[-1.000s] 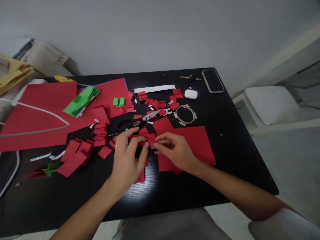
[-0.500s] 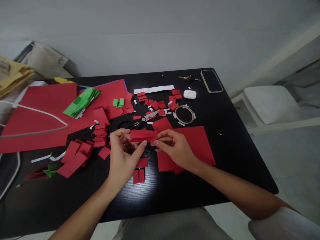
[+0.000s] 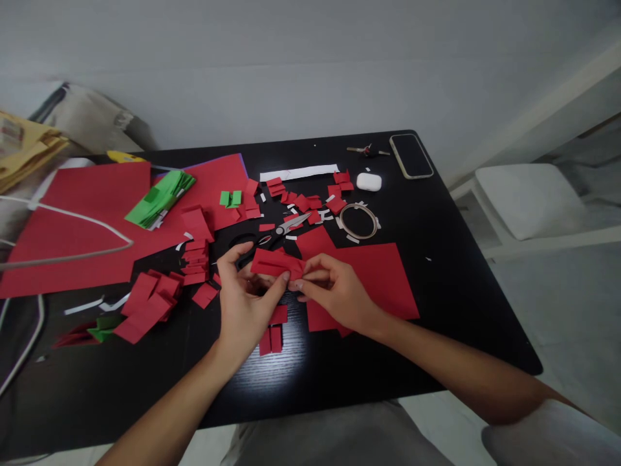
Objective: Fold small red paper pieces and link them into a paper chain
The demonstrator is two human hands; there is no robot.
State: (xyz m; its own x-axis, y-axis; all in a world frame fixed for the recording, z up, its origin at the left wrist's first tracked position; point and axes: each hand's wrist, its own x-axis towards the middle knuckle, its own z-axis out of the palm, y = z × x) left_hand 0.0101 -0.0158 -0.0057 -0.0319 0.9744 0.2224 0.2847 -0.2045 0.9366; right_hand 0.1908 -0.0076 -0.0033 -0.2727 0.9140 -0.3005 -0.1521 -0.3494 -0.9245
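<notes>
Between my two hands, above the table, is a folded strip of red paper. My left hand pinches its left part, thumb on the near side and fingers behind. The fingertips of my right hand are closed on its right end. Scissors with black handles lie just beyond, partly hidden by my left hand. Under and beside my right hand lie flat red paper sheets. Small folded red pieces rest on the table in front of the strip.
A roll of tape sits beyond my right hand, near a white case, keys and a phone. To the left are folded red papers, a green paper bundle, large red sheets and a white cable.
The red strip has tilted, its right end dipping lower, and a fold line now shows along it. My right fingertips have shifted slightly left and down along its edge.
</notes>
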